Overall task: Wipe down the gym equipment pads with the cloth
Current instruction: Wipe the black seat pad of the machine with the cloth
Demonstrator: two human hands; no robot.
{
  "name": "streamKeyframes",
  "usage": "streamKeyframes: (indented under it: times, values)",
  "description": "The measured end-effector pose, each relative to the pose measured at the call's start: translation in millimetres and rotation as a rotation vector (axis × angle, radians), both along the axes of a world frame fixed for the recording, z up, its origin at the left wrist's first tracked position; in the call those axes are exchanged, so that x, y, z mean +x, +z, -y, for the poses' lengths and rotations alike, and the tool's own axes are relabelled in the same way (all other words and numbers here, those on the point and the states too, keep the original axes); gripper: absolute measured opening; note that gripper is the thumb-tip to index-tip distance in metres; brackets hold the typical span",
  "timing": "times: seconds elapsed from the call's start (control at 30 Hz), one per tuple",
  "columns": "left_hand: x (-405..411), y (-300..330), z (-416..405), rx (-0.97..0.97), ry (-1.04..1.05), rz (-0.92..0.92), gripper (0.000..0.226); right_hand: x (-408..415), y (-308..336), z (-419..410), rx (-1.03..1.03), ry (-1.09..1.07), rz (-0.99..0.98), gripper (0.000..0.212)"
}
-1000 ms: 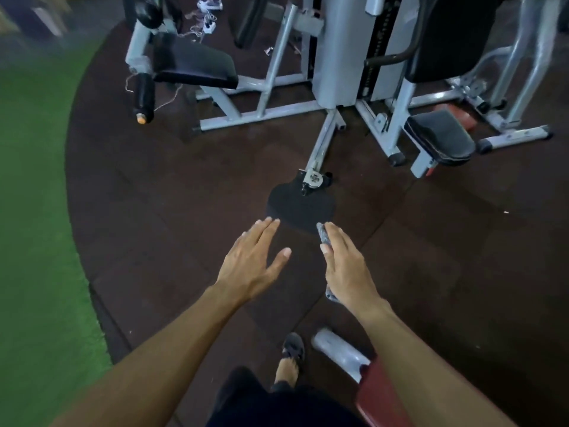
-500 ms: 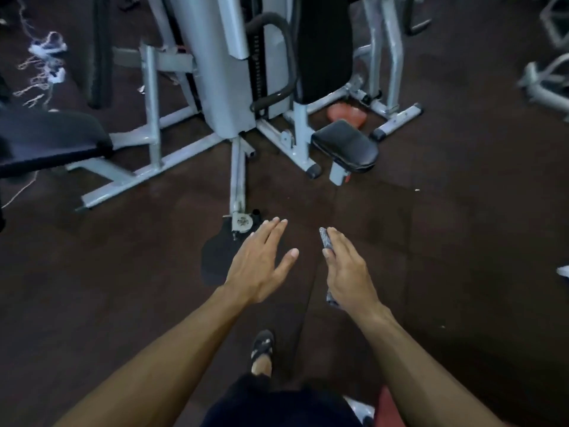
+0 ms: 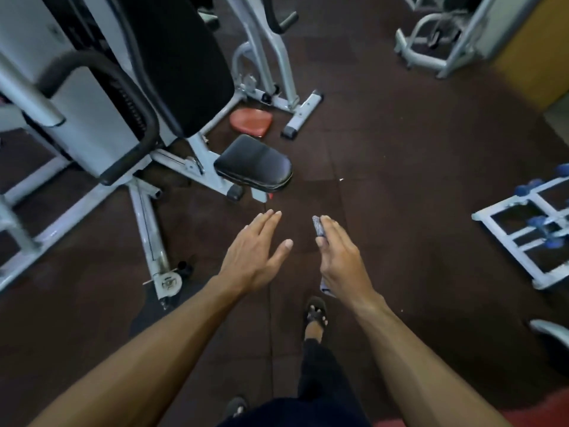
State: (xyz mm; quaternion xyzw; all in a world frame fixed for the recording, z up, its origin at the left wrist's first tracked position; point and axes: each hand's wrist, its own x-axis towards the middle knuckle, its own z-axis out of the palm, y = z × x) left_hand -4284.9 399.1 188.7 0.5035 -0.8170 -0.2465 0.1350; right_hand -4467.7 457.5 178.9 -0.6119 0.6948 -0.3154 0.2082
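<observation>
Gym floor [image 3: 400, 180] | left hand [image 3: 252, 254] fingers spread | right hand [image 3: 341, 260] pinching cloth [image 3: 318, 225]

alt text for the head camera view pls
Two bare arms reach forward over a dark gym floor: the right hand holds a folded cloth, the left hand is open. Just ahead is a black seat pad on a grey weight machine.

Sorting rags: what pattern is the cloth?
Grey-blue speckled cloth, gripped by right hand; head view.
</observation>
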Motion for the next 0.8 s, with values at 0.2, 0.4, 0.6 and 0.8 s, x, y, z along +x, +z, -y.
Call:
streamKeyframes:
  times: [0.2, 0.4, 0.6, 0.8]
  values:
    - [-74, 1, 99, 0.045, 0.095, 0.018, 0.072, -85, 7, 109, 0.037, 0.067, 0.003, 0.046]
    - [-118, 1, 180, 0.057, 0.207, -0.005, 0.073, -143, 4, 218, 0.037, 0.150, -0.063, 0.046]
    - [-134, -23, 278, 0.097, 0.287, -0.008, 0.067, -157, -11, 327, 0.065, 0.255, -0.064, 0.046]
    - [-146, -36, 371, 0.163, 0.395, -0.032, 0.067, -162, -15, 434, 0.098, 0.370, -0.098, 0.045]
